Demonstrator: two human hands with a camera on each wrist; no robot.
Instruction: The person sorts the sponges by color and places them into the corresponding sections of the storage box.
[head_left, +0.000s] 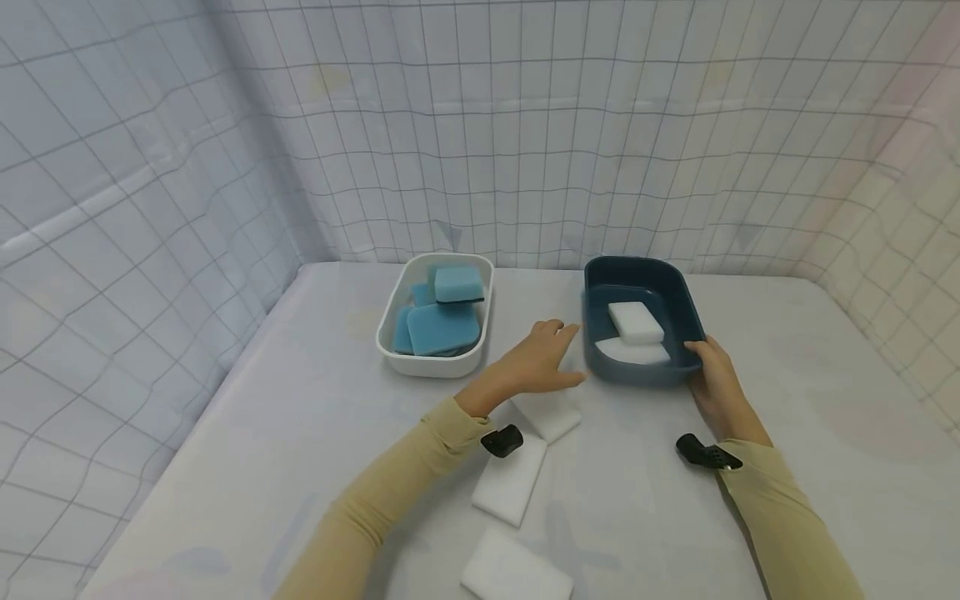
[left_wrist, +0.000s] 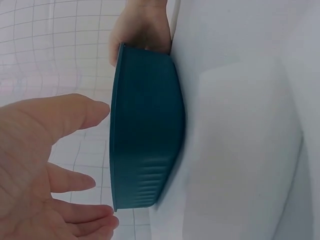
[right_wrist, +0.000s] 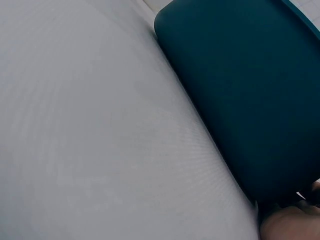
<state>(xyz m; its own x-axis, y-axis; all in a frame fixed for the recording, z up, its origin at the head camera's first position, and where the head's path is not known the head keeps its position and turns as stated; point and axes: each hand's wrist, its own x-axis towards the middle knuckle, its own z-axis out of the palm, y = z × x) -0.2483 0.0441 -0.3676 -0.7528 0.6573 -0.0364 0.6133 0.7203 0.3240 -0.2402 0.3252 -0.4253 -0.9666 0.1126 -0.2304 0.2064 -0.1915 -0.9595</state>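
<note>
A dark teal plastic bin (head_left: 637,377) stands at the right on the table, with two white sponge blocks (head_left: 636,322) inside, one partly on top of the other. My right hand (head_left: 716,383) grips the bin's right side near the front corner, thumb over the rim. Just left of the bin is my left hand (head_left: 536,358), empty, fingers and thumb spread. In the left wrist view, its fingertips are right by the rim of the teal bin (left_wrist: 145,115). Below the left hand lies a white block (head_left: 558,421), partly covered by it.
A white bin (head_left: 427,365) holding several blue sponges (head_left: 442,329) stands at the back left. Two more white blocks lie toward the front, one (head_left: 512,479) under the left wrist and one (head_left: 517,567) at the lower frame edge. A grid-patterned cloth (head_left: 525,167) hangs behind.
</note>
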